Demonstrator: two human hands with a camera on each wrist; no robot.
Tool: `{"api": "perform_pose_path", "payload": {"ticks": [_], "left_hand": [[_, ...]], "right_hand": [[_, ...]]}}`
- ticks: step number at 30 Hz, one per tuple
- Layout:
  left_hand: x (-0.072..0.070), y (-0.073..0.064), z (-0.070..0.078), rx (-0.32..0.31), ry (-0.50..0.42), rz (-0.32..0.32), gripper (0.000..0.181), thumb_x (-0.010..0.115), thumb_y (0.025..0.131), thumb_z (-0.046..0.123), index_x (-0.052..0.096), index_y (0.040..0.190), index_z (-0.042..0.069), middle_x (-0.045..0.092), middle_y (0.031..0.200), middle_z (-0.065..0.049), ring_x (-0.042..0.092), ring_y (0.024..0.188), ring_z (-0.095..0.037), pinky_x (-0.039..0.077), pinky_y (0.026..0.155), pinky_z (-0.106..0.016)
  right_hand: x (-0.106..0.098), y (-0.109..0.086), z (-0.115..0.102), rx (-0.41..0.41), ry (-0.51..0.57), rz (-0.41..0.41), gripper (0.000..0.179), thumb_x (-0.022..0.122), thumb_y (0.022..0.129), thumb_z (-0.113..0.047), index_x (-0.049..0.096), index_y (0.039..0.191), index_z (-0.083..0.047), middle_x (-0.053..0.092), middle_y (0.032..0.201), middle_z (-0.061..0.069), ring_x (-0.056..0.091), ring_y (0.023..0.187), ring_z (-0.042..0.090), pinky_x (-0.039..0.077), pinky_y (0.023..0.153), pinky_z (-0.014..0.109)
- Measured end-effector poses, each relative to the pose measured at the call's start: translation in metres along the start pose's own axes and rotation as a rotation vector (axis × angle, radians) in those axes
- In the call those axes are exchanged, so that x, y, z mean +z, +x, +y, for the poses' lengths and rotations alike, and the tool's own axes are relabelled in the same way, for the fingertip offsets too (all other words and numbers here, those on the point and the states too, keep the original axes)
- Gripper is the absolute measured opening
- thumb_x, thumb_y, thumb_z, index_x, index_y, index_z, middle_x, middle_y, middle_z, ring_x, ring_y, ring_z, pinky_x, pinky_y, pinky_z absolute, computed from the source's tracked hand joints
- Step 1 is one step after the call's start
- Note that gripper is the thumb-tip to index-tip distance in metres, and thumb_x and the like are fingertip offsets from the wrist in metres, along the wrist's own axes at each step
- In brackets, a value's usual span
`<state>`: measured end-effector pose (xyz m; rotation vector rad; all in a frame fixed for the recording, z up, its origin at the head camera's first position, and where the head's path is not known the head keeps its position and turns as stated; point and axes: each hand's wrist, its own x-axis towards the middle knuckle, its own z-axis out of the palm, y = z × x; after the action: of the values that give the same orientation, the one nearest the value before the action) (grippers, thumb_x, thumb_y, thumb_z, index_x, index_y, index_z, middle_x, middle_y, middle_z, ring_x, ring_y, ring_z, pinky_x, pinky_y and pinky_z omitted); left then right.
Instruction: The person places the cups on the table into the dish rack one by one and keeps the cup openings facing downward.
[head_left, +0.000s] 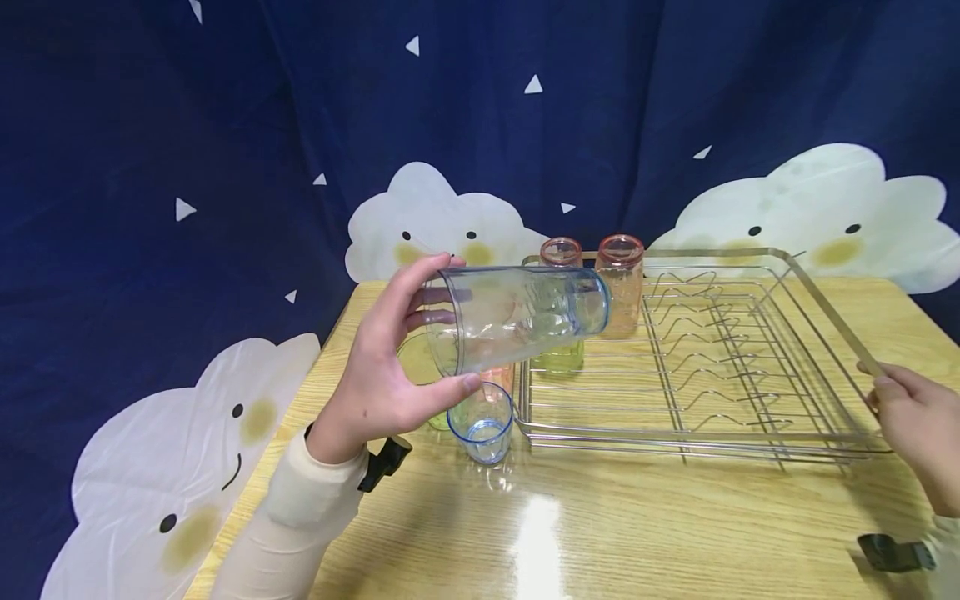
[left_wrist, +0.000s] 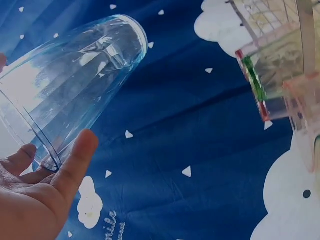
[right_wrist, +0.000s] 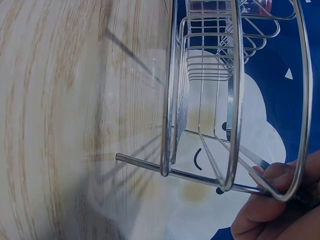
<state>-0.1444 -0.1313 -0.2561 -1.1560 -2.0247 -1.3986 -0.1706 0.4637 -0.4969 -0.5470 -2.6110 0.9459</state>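
Note:
My left hand (head_left: 378,379) grips a clear blue-tinted glass (head_left: 517,321) near its mouth, fingers behind and thumb below. The glass lies sideways in the air, its base pointing right, over the left end of a wire dish rack (head_left: 827,312). In the left wrist view the same glass (left_wrist: 85,75) shows nothing inside. At the rack's right end, my right hand (head_left: 918,425) holds the flat metal rim; the right wrist view shows the fingers (right_wrist: 272,200) at the corner wires. Two red-rimmed glasses (head_left: 622,292) stand bottom up in the rack's back left, with a yellow-green glass (head_left: 562,360) before them.
Left of the rack, an upright blue-rimmed glass (head_left: 486,437) stands on the wooden table (head_left: 600,533). Behind it are a yellow-green glass (head_left: 416,354) and a pinkish glass (head_left: 502,379), both partly hidden. A dark blue curtain (head_left: 480,108) with clouds hangs behind.

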Motion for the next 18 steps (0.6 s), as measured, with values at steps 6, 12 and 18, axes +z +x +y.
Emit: {"api": "perform_pose_path", "payload": {"ticks": [6, 12, 18], "left_hand": [[0.01, -0.002, 0.001, 0.01, -0.011, -0.026, 0.094, 0.085, 0.06, 0.003, 0.041, 0.143, -0.003, 0.051, 0.142, -0.02, 0.062, 0.113, -0.025, 0.055, 0.096, -0.029], [0.018, -0.002, -0.001, 0.017, -0.025, -0.057, 0.093, 0.084, 0.061, 0.006, 0.041, 0.143, -0.001, 0.052, 0.141, -0.018, 0.064, 0.113, -0.024, 0.056, 0.096, -0.032], [0.023, -0.004, -0.002, 0.035, -0.047, -0.081, 0.093, 0.085, 0.062, 0.007, 0.041, 0.143, -0.003, 0.052, 0.14, -0.019, 0.064, 0.112, -0.027, 0.057, 0.095, -0.033]], "right_hand": [[0.0, 0.001, 0.0, 0.003, -0.038, -0.028, 0.058, 0.017, 0.106, -0.035, 0.038, 0.151, -0.005, 0.047, 0.088, 0.01, 0.041, 0.058, 0.014, 0.035, 0.047, 0.031], [0.0, -0.002, -0.003, 0.013, -0.051, -0.034, 0.059, 0.014, 0.106, -0.035, 0.037, 0.152, -0.005, 0.047, 0.095, 0.015, 0.041, 0.062, 0.016, 0.033, 0.049, 0.032], [0.003, -0.001, -0.001, -0.001, -0.041, -0.03, 0.06, 0.014, 0.107, -0.035, 0.036, 0.152, -0.002, 0.046, 0.094, 0.016, 0.039, 0.06, 0.017, 0.033, 0.048, 0.032]]}}
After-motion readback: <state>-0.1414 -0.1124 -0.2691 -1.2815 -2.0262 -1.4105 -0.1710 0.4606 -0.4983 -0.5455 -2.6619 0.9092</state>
